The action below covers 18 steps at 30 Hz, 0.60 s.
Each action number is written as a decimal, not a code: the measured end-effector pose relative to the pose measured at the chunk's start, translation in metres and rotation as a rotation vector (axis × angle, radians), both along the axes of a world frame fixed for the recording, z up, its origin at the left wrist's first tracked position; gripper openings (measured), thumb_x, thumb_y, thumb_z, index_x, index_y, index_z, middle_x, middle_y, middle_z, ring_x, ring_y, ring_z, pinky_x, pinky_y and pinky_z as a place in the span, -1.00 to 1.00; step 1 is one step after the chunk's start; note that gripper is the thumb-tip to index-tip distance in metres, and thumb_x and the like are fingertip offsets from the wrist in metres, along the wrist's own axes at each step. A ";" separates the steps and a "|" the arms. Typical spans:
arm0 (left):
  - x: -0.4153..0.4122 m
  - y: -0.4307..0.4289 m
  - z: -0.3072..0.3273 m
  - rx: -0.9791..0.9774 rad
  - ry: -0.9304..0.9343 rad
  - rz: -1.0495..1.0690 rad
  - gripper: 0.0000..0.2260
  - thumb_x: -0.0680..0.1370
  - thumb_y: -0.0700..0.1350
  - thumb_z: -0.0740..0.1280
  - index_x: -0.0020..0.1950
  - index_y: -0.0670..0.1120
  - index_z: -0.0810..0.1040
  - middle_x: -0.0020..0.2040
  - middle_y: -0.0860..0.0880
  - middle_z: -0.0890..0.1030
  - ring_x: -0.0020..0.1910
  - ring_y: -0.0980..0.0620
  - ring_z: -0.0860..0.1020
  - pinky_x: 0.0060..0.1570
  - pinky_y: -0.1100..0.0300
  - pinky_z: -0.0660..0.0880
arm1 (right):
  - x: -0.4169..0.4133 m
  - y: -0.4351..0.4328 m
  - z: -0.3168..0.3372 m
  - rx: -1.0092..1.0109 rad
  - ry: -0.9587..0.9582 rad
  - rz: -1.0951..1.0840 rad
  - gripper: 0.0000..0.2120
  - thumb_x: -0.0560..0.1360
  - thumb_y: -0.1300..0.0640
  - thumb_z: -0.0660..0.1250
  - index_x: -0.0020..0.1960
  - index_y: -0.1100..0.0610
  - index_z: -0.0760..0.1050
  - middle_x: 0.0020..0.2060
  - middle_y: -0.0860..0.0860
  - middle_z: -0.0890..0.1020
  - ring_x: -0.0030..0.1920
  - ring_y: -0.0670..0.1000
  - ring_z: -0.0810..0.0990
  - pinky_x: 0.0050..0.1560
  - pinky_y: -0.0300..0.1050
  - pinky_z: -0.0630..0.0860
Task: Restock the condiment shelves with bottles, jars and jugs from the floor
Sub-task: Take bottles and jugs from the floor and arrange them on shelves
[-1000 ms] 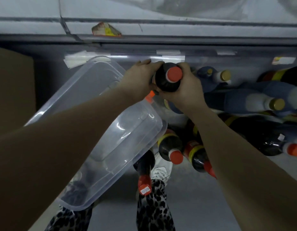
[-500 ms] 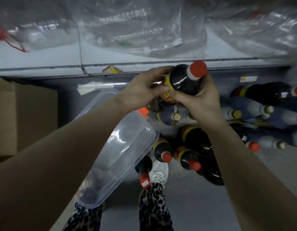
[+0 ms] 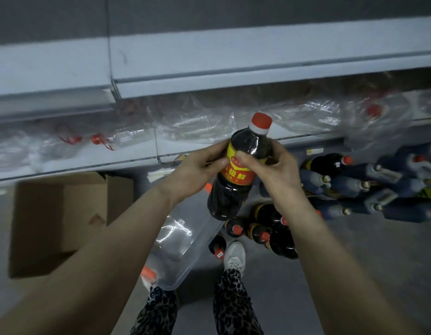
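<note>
We are holding a dark bottle with both hands, up in the air in front of the shelves. Our left hand is wrapping its fingers round the yellow and red label. Our right hand is gripping the other side, and the thumbs are almost touching. The bottle is leaning a little, with its red cap pointing up toward the clear plastic bags on a shelf. Down on the floor, red-capped bottles are lying near our white shoe. Blue bottles are lying in a pile to the right. A clear tub and a cardboard box are sitting on the left.
</note>
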State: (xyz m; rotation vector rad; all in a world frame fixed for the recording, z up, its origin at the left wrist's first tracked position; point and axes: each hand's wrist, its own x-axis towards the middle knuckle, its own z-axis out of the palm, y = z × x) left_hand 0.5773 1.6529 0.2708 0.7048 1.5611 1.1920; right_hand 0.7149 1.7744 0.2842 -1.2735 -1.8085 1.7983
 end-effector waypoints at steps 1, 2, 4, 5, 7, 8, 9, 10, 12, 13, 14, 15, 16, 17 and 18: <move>0.000 -0.008 0.015 0.004 0.003 0.005 -0.55 0.63 -0.31 0.22 0.53 -0.17 0.30 0.43 -0.05 0.46 0.43 0.06 0.41 0.45 0.12 0.33 | -0.001 -0.003 0.017 0.003 0.008 0.019 -0.56 0.24 -0.06 0.64 0.07 -0.11 0.60 -0.03 -0.19 0.72 0.03 -0.18 0.68 0.03 -0.21 0.60; 0.000 -0.015 0.029 0.004 0.010 0.007 -0.55 0.63 -0.31 0.23 0.52 -0.16 0.31 0.42 -0.04 0.48 0.42 0.06 0.42 0.45 0.09 0.33 | -0.001 -0.006 0.033 0.004 0.016 0.034 -0.60 0.26 -0.04 0.64 0.04 -0.11 0.60 -0.05 -0.21 0.72 0.01 -0.20 0.68 -0.01 -0.25 0.59; 0.000 -0.028 0.060 0.014 0.001 0.025 -0.56 0.62 -0.32 0.25 0.51 -0.13 0.35 0.38 -0.03 0.52 0.39 0.07 0.46 0.43 0.06 0.35 | 0.000 -0.013 0.068 -0.001 0.040 0.051 -0.55 0.20 -0.11 0.64 0.03 -0.09 0.61 -0.05 -0.19 0.73 0.01 -0.17 0.69 -0.03 -0.27 0.59; 0.001 -0.034 0.072 0.019 -0.002 0.033 -0.56 0.62 -0.31 0.26 0.49 -0.11 0.37 0.36 -0.01 0.55 0.37 0.07 0.48 0.41 0.07 0.38 | 0.000 -0.017 0.080 -0.005 0.046 0.055 -0.48 0.15 -0.17 0.63 0.05 -0.07 0.61 -0.03 -0.16 0.73 0.02 -0.15 0.70 0.00 -0.22 0.60; 0.002 -0.047 0.108 0.044 0.018 0.041 -0.59 0.61 -0.29 0.28 0.44 -0.04 0.43 0.30 0.06 0.59 0.33 0.11 0.51 0.35 0.14 0.43 | 0.000 -0.025 0.116 0.007 0.063 0.072 -0.38 0.09 -0.24 0.60 0.09 -0.07 0.61 0.00 -0.14 0.73 0.04 -0.12 0.70 0.06 -0.11 0.62; 0.003 -0.050 0.116 0.050 0.022 0.042 -0.59 0.60 -0.29 0.29 0.42 0.00 0.45 0.29 0.10 0.60 0.32 0.13 0.52 0.31 0.19 0.45 | 0.000 -0.028 0.124 0.008 0.068 0.079 -0.38 0.09 -0.25 0.60 0.09 -0.08 0.61 0.00 -0.15 0.72 0.04 -0.13 0.70 0.08 -0.08 0.62; 0.003 -0.055 0.132 0.060 0.035 0.053 -0.60 0.60 -0.29 0.30 0.41 0.00 0.45 0.29 0.10 0.60 0.31 0.14 0.52 0.29 0.21 0.46 | -0.001 -0.032 0.141 0.018 0.079 0.088 -0.40 0.09 -0.26 0.60 0.08 -0.11 0.60 0.00 -0.16 0.72 0.04 -0.14 0.69 0.09 -0.06 0.62; 0.003 -0.060 0.147 0.071 0.046 0.072 -0.59 0.60 -0.29 0.31 0.42 -0.03 0.45 0.30 0.08 0.60 0.31 0.13 0.53 0.28 0.22 0.47 | -0.001 -0.035 0.156 0.023 0.088 0.103 -0.41 0.09 -0.26 0.60 0.07 -0.13 0.60 0.01 -0.18 0.72 0.04 -0.15 0.69 0.10 -0.05 0.61; 0.003 -0.067 0.177 0.105 0.065 0.107 -0.59 0.59 -0.28 0.32 0.43 -0.08 0.45 0.30 0.05 0.59 0.30 0.13 0.53 0.23 0.27 0.48 | -0.001 -0.040 0.187 0.036 0.119 0.131 -0.42 0.10 -0.26 0.60 0.07 -0.14 0.59 0.01 -0.19 0.71 0.04 -0.16 0.68 0.09 -0.09 0.60; 0.004 -0.069 0.193 0.117 0.082 0.115 -0.60 0.59 -0.26 0.33 0.42 -0.05 0.46 0.30 0.08 0.59 0.29 0.16 0.53 0.20 0.31 0.48 | -0.002 -0.041 0.204 0.050 0.130 0.144 -0.43 0.10 -0.26 0.59 0.07 -0.13 0.59 0.00 -0.19 0.71 0.03 -0.17 0.68 0.06 -0.14 0.60; 0.004 -0.070 0.204 0.130 0.101 0.121 -0.60 0.58 -0.24 0.34 0.40 0.01 0.47 0.28 0.12 0.59 0.29 0.18 0.53 0.19 0.34 0.47 | -0.003 -0.042 0.216 0.065 0.144 0.151 -0.44 0.12 -0.26 0.58 0.06 -0.12 0.60 -0.01 -0.20 0.71 0.01 -0.19 0.68 0.01 -0.22 0.60; 0.005 -0.073 0.225 0.154 0.123 0.138 -0.61 0.57 -0.23 0.35 0.36 0.07 0.48 0.25 0.16 0.60 0.28 0.19 0.54 0.19 0.35 0.47 | -0.005 -0.043 0.238 0.088 0.167 0.168 -0.48 0.15 -0.24 0.58 0.06 -0.11 0.61 -0.03 -0.20 0.72 0.00 -0.20 0.68 -0.05 -0.29 0.58; 0.004 -0.073 0.234 0.166 0.121 0.155 -0.61 0.57 -0.24 0.35 0.34 0.09 0.48 0.23 0.17 0.61 0.26 0.20 0.54 0.20 0.33 0.47 | -0.007 -0.043 0.249 0.093 0.185 0.172 -0.53 0.19 -0.20 0.58 0.04 -0.08 0.62 -0.06 -0.20 0.72 -0.03 -0.22 0.68 -0.10 -0.34 0.56; 0.005 -0.074 0.248 0.184 0.113 0.176 -0.61 0.57 -0.25 0.35 0.34 0.09 0.47 0.23 0.16 0.61 0.27 0.19 0.54 0.23 0.31 0.47 | -0.009 -0.042 0.265 0.106 0.211 0.172 -0.60 0.24 -0.15 0.58 0.02 -0.07 0.62 -0.08 -0.19 0.73 -0.05 -0.22 0.68 -0.13 -0.37 0.55; 0.006 -0.075 0.263 0.206 0.104 0.189 -0.60 0.56 -0.23 0.36 0.36 0.08 0.46 0.25 0.13 0.61 0.28 0.18 0.53 0.27 0.27 0.46 | -0.010 -0.042 0.281 0.109 0.233 0.175 -0.64 0.27 -0.12 0.56 0.01 -0.05 0.63 -0.09 -0.18 0.73 -0.05 -0.20 0.69 -0.14 -0.36 0.55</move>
